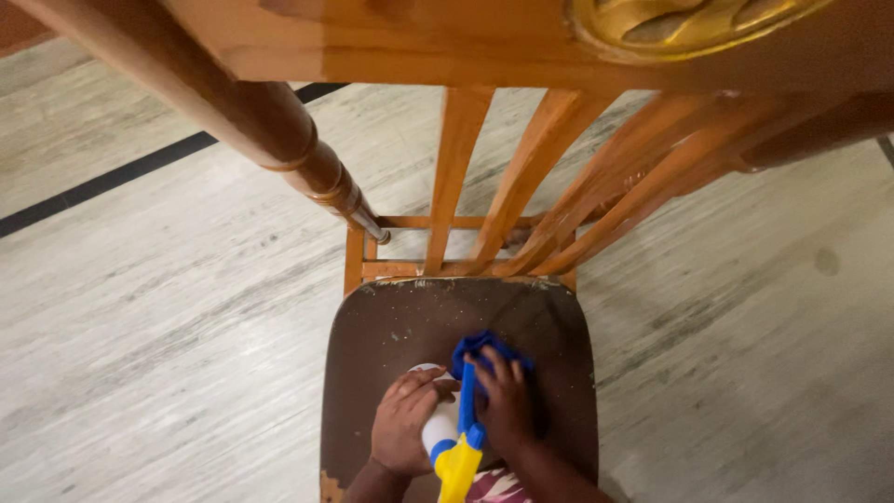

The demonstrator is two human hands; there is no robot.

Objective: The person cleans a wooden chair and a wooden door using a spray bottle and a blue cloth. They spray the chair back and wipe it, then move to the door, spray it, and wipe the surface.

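Our left hand (407, 424) grips the white spray bottle (440, 430) upright on the brown chair seat (391, 326); just beside it our right hand (507, 407) presses the blue cloth (484, 349) flat. We judge firm, overlapping strokes best.

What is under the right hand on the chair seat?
A blue cloth lies under the right hand, bunched on the dark brown chair seat. Only its far end and one strip show; the rest, and the seat beneath it, are covered by the hand.
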